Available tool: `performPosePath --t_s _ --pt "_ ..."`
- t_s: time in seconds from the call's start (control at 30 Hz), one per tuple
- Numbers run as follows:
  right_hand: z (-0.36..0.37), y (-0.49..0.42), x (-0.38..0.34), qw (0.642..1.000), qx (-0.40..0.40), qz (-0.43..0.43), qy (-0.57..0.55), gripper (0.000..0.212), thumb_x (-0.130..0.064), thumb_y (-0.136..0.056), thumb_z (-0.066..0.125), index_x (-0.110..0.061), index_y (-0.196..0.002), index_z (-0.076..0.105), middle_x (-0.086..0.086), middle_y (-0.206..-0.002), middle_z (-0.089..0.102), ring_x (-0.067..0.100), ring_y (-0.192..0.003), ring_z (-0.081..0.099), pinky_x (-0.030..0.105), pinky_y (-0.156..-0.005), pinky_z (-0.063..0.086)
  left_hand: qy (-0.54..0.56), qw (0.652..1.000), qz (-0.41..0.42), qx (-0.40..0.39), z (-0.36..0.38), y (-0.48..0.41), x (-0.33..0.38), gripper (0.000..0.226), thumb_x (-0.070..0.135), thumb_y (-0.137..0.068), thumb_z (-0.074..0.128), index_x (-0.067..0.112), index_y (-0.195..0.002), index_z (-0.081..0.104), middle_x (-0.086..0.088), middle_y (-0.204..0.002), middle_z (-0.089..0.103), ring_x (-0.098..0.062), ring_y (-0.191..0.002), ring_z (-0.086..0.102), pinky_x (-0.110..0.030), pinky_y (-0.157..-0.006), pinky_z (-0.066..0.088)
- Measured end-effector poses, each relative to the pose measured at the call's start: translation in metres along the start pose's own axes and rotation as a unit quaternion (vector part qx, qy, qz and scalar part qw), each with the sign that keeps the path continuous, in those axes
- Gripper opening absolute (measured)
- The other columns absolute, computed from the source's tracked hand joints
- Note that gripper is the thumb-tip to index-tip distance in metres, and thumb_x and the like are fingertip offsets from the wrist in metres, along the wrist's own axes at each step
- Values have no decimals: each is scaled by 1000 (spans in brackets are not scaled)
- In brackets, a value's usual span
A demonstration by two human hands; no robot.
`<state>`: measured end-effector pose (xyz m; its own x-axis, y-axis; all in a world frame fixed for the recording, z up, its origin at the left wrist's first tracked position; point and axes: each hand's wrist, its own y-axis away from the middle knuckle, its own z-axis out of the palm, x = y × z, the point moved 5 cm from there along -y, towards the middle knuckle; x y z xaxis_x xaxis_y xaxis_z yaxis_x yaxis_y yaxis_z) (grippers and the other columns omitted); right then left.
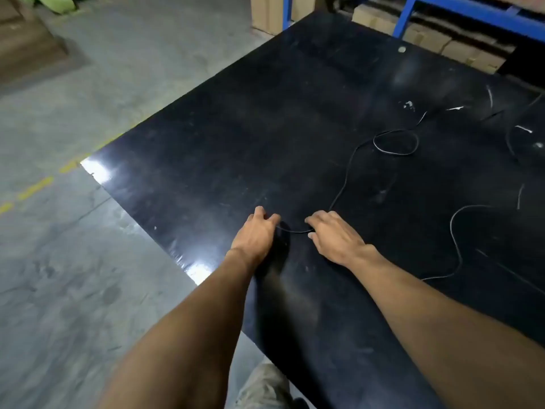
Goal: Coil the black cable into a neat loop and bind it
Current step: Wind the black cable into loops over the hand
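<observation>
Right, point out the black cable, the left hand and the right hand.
black cable (345, 175): head view, strand running across the table.
left hand (256, 234): head view, back of hand.
right hand (336, 237): head view, back of hand.

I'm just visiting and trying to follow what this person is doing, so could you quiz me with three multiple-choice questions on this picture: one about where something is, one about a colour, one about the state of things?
1. Where does the black cable run between the two hands?
A. Hanging off the table edge
B. Low over the tabletop, in a short span
C. Up in the air above the shelf

2. What colour is the shelf frame behind the table?
A. Blue
B. Red
C. White

3. How far along is the coiling?
A. Coiled and bound
B. Half wound round a spool
C. Mostly still sprawled loose

Answers:
1 B: the left hand and right hand hold a short span of black cable just over the table.
2 A: the shelf frame is blue.
3 C: the cable wanders away across the table in loose bends, with one small loop.
</observation>
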<state>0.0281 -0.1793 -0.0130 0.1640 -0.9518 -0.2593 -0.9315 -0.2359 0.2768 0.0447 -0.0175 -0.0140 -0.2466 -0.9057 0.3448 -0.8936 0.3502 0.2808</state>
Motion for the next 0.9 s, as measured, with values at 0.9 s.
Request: performPosePath --t_s 0.9 --pt "-46 101 3 936 195 130 -263 12 -33 -95 56 -28 -92 67 -9 -75 69 13 -74 64 36 -71 53 652 753 -83 33 -43 11 56 14 0 -95 53 7 -90 63 -9 -81 68 -15 -70 66 -23 -65 56"
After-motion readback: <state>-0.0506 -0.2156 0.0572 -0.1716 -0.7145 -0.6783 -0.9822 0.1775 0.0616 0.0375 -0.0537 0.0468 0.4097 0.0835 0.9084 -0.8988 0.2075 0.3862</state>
